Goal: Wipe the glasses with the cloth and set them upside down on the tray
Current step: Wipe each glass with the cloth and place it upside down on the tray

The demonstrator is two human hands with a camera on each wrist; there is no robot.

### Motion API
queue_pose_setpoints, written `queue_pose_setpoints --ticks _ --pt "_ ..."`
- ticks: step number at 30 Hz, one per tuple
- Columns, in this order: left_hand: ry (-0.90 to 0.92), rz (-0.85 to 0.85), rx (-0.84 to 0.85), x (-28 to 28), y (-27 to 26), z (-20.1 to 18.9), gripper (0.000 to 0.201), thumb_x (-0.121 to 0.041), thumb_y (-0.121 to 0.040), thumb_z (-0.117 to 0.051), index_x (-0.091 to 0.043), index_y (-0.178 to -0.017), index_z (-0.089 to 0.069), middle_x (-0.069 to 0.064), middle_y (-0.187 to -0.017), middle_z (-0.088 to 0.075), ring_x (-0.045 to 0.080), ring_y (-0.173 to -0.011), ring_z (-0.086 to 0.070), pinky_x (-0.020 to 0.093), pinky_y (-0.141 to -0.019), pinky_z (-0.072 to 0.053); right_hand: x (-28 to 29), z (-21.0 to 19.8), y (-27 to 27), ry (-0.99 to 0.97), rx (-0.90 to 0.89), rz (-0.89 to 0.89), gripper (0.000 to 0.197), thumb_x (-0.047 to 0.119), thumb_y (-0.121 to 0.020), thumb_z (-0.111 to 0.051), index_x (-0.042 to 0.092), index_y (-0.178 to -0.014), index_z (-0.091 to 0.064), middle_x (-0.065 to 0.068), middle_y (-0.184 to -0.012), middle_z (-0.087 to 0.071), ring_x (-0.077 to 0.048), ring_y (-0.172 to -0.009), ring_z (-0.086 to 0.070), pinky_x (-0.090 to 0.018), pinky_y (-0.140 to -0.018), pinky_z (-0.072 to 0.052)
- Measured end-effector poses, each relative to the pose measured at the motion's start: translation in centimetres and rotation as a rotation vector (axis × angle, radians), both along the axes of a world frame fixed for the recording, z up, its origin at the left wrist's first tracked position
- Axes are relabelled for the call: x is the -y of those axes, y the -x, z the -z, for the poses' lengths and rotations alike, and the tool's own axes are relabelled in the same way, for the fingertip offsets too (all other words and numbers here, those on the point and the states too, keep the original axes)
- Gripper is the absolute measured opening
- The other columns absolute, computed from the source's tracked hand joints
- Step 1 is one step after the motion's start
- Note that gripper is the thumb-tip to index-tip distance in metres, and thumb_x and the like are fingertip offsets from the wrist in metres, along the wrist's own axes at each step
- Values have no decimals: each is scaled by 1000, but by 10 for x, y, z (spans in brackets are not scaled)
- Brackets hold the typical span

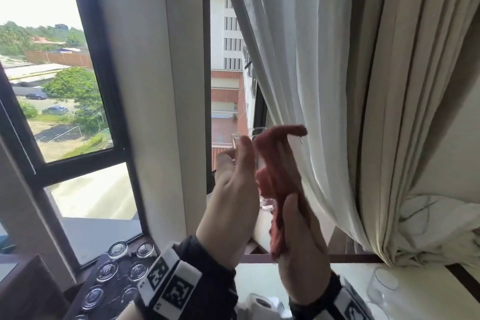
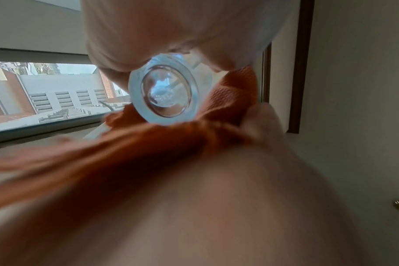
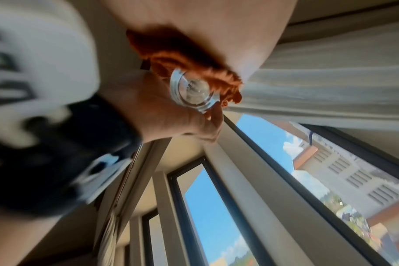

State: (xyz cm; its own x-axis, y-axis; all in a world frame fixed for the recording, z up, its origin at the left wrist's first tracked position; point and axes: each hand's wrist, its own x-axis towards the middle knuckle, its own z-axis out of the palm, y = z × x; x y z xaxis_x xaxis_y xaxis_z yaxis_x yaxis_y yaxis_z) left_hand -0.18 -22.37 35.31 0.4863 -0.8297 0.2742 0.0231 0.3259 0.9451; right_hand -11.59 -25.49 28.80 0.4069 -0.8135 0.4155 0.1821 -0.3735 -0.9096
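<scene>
Both hands are raised in front of the window, wrists low and fingers pointing up. The left hand point(image 1: 233, 189) curls its fingers and thumb round a clear glass point(image 1: 245, 138), held mouth up at the 12 o'clock side of the palm. The right hand point(image 1: 298, 249), at 3 o'clock of the left, grips a red-orange cloth point(image 1: 278, 166) that is pressed against the glass wall and rises past its rim.

At 7 o'clock of the hands a dark tray point(image 1: 119, 274) carries at least 7 glasses turned upside down point(image 1: 106, 271), thick bases up. At 4 o'clock another clear glass point(image 1: 384, 286) stands on the white worktop point(image 1: 420, 283), near the curtain point(image 1: 337, 86).

The left wrist view alone shows the round thick base of the held glass point(image 2: 163, 94) head-on, with the cloth point(image 2: 228, 100) bunched at 3 to 6 o'clock of it and the right hand point(image 2: 251, 207) filling the foreground. The right wrist view shows the same base point(image 3: 191, 90) between the left hand point(image 3: 171, 111) and the cloth point(image 3: 194, 59), which is trapped under the right palm.
</scene>
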Motion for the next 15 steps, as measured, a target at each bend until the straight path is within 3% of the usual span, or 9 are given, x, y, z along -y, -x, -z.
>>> queue_pose_setpoints --ticks 2,3,5,7,9,10,12,14,15 --pt "3 32 -51 3 -10 -8 94 -84 -77 -56 -12 -137 -52 25 -111 -73 18 -85 -79 23 -68 -62 -15 10 2 -62 -56 -47 45 75 -86 -52 37 -92 -75 2 -56 -65 0 -54 -64 -2 -49 -41" --pt "-23 52 -54 2 -12 -13 107 -82 -71 -64 -7 -142 -40 23 -100 -77 21 -79 -79 20 -59 -59 -19 10 0 -134 -47 -117 29 64 -92 -54 45 -85 -74 17 -56 -66 8 -54 -62 0 -51 -40" --pt "-54 48 14 -4 -9 -17 104 -74 -67 -75 -12 -135 -27 7 -79 -80 17 -68 -78 21 -50 -57 -20 13 -5 -235 -21 -181 45 30 -102 -54 44 -64 -75 32 -55 -64 16 -58 -62 1 -58 -42" --pt "-47 36 64 -5 -2 -10 91 -65 -67 -82 -14 -126 -35 3 -72 -75 16 -63 -75 24 -55 -60 -13 2 -14 -272 209 -122 13 54 -84 -74 43 -85 -81 14 -88 -78 -15 -79 -72 -22 -73 -55" --pt "-42 25 95 -5 4 2 75 -64 -71 -80 -18 -119 -45 1 -83 -74 7 -68 -73 19 -62 -57 0 -7 -20 -221 267 -34 71 82 -66 -70 36 -121 -71 -4 -112 -75 -41 -94 -66 -51 -85 -54" --pt "-46 27 117 -4 6 8 72 -72 -74 -76 -22 -118 -49 2 -94 -74 4 -76 -73 16 -67 -56 7 -15 -20 -190 302 -7 92 86 -64 -66 25 -133 -63 -14 -118 -72 -46 -104 -64 -51 -87 -55" --pt "-63 55 131 -2 10 14 70 -87 -79 -60 -30 -119 -57 0 -115 -69 0 -95 -69 16 -77 -54 18 -23 -13 -170 246 78 123 95 -59 -55 -5 -130 -55 -35 -103 -64 -61 -100 -58 -25 -63 -58" --pt "-71 74 97 -3 10 12 69 -88 -86 -42 -33 -119 -66 -12 -114 -69 -4 -98 -65 22 -91 -49 17 -21 -6 -116 147 84 116 96 -61 -44 -10 -104 -62 -14 -63 -60 -56 -73 -58 -10 -46 -45" --pt "-75 72 68 -3 8 8 71 -86 -88 -37 -31 -120 -69 -13 -110 -70 0 -98 -65 30 -98 -49 9 -20 -4 -55 94 97 107 98 -62 -41 -3 -90 -65 -3 -53 -57 -35 -60 -62 -7 -47 -43"
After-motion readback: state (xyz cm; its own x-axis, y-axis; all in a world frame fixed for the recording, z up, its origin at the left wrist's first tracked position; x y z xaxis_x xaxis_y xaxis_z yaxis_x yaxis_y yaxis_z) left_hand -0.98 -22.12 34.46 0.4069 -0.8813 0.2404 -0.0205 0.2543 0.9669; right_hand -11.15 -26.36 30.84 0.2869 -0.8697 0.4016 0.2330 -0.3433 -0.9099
